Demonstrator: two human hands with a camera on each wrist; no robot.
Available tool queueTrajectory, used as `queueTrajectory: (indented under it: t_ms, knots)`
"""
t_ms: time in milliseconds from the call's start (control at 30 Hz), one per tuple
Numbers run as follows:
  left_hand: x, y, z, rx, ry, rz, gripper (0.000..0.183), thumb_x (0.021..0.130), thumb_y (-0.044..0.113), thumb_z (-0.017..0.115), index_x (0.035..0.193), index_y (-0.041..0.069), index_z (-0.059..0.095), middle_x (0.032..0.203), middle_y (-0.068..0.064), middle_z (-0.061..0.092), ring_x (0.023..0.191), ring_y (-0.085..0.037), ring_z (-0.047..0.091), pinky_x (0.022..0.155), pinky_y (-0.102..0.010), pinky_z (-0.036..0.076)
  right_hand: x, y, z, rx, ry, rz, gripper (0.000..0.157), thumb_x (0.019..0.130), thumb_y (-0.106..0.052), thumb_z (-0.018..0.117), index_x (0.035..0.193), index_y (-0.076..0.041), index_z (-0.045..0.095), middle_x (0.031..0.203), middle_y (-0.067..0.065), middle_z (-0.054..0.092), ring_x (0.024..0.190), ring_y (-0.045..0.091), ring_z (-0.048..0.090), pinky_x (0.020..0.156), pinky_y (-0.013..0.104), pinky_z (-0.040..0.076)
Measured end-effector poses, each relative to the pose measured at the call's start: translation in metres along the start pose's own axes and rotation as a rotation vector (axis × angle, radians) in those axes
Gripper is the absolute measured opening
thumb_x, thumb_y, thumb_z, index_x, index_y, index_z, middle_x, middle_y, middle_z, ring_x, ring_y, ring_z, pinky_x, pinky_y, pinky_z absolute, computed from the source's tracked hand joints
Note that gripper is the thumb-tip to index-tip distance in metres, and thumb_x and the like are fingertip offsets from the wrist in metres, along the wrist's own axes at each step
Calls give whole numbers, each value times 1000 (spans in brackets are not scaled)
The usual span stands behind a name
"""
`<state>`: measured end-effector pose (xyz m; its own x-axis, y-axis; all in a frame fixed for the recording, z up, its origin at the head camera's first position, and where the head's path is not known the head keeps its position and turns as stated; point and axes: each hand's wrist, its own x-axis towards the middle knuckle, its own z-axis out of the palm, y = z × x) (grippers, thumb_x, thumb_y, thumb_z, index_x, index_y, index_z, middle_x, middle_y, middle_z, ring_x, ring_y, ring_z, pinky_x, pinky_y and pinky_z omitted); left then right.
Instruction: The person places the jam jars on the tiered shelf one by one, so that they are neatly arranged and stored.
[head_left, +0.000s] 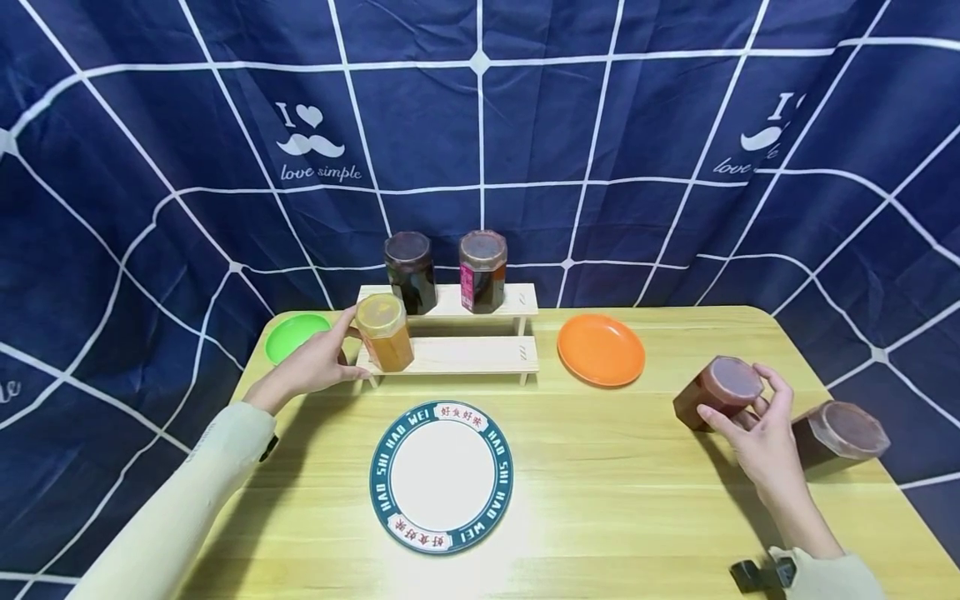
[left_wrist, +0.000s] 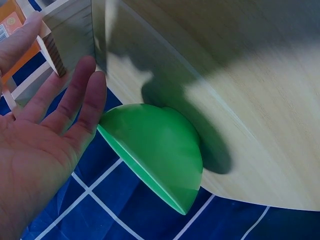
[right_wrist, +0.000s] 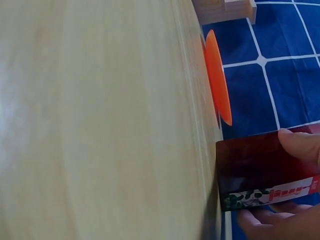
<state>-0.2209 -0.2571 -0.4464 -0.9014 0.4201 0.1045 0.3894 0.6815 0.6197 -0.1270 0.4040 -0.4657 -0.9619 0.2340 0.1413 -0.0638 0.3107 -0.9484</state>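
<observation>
Curling round a dark red jar [head_left: 700,400] are the right fingers [head_left: 781,392]; left fingers [left_wrist: 92,102] spread beside the amber jar [head_left: 391,346].

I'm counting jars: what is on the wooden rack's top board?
A dark jar and, to its right, a pink-labelled jar stand on the top board. The surface beneath their bases is covered, and the amber jar in front hides part of the left end.

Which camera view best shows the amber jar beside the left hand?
The head view, where the amber jar shows both lid and sides. The left wrist view catches only a cropped part with a label; the right wrist view shows none.
</observation>
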Motion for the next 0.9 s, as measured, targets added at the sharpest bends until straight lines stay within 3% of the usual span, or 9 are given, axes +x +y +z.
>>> queueTrajectory:
  t_ms: [133,233,433,533,633,833,900]
  knots:
    - [-3,19,-6,-17,-21,-17,113,87,14,95,171,12,19,135,-31,67,66,-19,64,63,-41,54,-1,-2,1,-69,-9,-23,97,94,9,81,162,-26,22,119,-20,58,102,-10,63,83,8,51]
    - [-4,24,-7,-3,-17,-21,111,86,10,94,169,10,20,134,-31,68,66,-17,64,64,-39,54,-3,-4,2,-153,-15,-41,97,95,2,83,164,-27,22,121,-21,57,102,-11,63,82,9,52]
    - [-3,24,-6,-16,-26,-27,111,86,10,95,169,11,21,135,-28,69,67,-19,66,66,-41,56,-7,-11,6,-232,-19,-83,97,94,-5,87,166,-25,25,121,-22,58,100,-11,64,80,10,53]
    - [-1,12,-4,-20,-10,20,111,87,17,95,170,16,21,132,-26,70,65,-19,65,62,-38,54,-7,-13,10,-226,-33,-126,97,93,-3,87,166,-22,25,123,-20,59,103,-10,65,82,10,53]
    - [-1,10,-4,-21,-2,41,111,88,17,95,170,17,21,131,-27,70,64,-19,64,61,-39,53,-7,-16,14,-216,-53,-163,97,93,0,86,166,-19,25,124,-18,60,105,-8,65,83,11,53]
    - [-2,20,-6,-5,-14,-2,111,87,13,95,169,14,21,134,-29,69,65,-18,64,64,-41,54,-4,-27,23,-212,-75,-180,97,93,0,86,166,-18,26,123,-16,62,106,-7,66,84,12,54]
    - [-1,14,-4,6,-12,-9,112,86,14,95,170,15,21,134,-26,70,64,-16,64,64,-39,55,-2,-31,27,-221,-81,-180,97,93,-2,87,167,-18,26,124,-15,62,107,-8,65,86,11,53]
